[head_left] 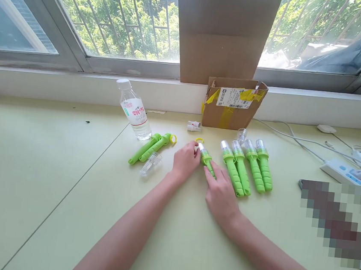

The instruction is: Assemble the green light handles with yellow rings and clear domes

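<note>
A green light stick [206, 158] with a clear cap lies slanted between my two hands. My right hand [222, 195] is closed round its ribbed handle. My left hand [186, 160] has its fingers curled in at the clear cap, thumb and fingertips pinched against its side. Just beyond those fingertips lies a yellow ring [199, 140]. To the right, several capped green light sticks [235, 173] rest side by side, with a loose clear cap [241, 135] behind them. On the left are two uncapped green handles [155, 146], another yellow ring [173, 139] and a clear cap [150, 164] on its side.
A water bottle [135, 115] stands at the back left. Two small white cylinders [194, 126] lie before an open cardboard box [230, 110] near the window wall. White cables and a power strip [347, 172] occupy the right, above a blurred-out object [335, 224].
</note>
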`<action>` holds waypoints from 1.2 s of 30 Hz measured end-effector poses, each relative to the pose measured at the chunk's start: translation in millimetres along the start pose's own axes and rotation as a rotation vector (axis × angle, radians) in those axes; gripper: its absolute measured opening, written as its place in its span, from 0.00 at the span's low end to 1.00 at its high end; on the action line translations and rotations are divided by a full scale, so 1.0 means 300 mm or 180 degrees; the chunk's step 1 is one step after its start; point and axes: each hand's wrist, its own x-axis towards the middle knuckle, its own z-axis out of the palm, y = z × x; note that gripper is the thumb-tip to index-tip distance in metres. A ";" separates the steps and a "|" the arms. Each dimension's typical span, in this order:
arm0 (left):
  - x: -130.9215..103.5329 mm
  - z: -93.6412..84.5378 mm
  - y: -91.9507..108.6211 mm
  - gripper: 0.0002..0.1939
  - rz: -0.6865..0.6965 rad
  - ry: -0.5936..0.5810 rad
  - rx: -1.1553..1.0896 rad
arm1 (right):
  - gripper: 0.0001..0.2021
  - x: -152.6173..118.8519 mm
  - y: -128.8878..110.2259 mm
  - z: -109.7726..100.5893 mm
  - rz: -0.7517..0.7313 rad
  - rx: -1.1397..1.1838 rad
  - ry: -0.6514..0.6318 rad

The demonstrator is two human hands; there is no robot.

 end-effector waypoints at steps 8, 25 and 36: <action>-0.019 0.003 0.013 0.11 0.0409 -0.0127 0.0527 | 0.20 0.011 -0.019 -0.022 -0.0115 -0.0443 -0.0220; -0.036 0.005 0.024 0.10 0.0629 -0.0109 0.0874 | 0.16 0.012 -0.037 -0.040 0.0275 -0.0675 -0.0198; -0.024 0.029 -0.002 0.21 0.0837 -0.0001 0.1039 | 0.18 0.015 -0.032 -0.049 0.0107 -0.0728 -0.0136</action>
